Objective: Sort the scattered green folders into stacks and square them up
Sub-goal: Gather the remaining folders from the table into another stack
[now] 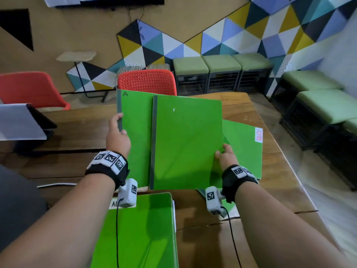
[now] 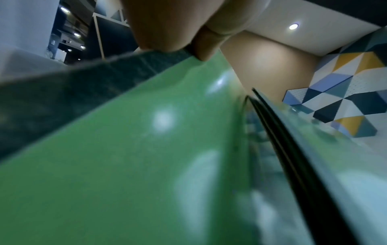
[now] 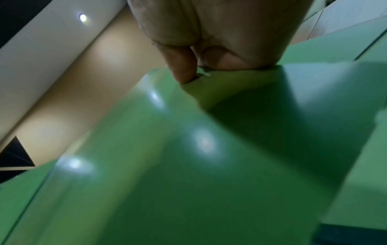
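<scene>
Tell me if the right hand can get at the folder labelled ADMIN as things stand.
Probably not right away. The right hand is busy gripping the front folder by its right edge. The ADMIN folder lies on the table just beyond and below it, top uncovered, so it looks reachable once freed.

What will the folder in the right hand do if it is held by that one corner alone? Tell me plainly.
The front folder would probably sag: it looks like thin card, and its corner already buckles under the right hand. Its glossy cover, showing lamp reflections in the right wrist view, may slip in a light pinch. It seems light, since the right hand lifts it by one edge.
</scene>
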Tool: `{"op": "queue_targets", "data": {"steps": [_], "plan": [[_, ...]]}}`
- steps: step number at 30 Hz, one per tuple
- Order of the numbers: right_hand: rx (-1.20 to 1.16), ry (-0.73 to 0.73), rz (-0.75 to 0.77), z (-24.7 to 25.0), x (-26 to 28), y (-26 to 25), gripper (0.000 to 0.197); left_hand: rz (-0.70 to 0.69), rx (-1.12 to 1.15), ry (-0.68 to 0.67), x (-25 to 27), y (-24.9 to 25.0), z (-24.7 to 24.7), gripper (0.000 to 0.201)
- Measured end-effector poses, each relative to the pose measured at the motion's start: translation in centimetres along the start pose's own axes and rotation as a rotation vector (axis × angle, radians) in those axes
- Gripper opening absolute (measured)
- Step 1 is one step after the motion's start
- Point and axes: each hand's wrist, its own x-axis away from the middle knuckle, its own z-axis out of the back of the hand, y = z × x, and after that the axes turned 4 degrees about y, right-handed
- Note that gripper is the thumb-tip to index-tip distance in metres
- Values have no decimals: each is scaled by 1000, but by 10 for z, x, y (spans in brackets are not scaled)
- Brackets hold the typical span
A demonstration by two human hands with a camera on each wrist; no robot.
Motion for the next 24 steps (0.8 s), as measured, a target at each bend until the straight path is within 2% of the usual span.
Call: {"op": "queue_targets", "data": {"steps": [4,7,8,9,11,13,17,20,24], "plan": [[9,-45,-20,-7,8,-1,53,41,101,-131,8,2,-4,61],[0,-60,-22,-17,9,-2,53,108,180,-236,24,3,-19,48],[-17,-53,-18,-20,7,-1,52,151,196,-303,28,2,-26,52],[-34,-40,-8,-22,5,1,52,198,189,-379,33,2,-33,64],[-64,-20,-3,-25,-1,7,52,244,25,-467,39,-2,-47,79],[-66,-32,-23,-23,-9,16,48,277,-94,-461,40,-7,-60,78],[73,27,-1,-13,-37,37,33,301,-146,-471,30,-20,-83,75],[263,74,2,-3,-66,48,34,318,-200,-481,17,-30,-100,73],[387,112,-91,1,-113,56,46,364,-210,-522,-3,-45,-124,75]]}}
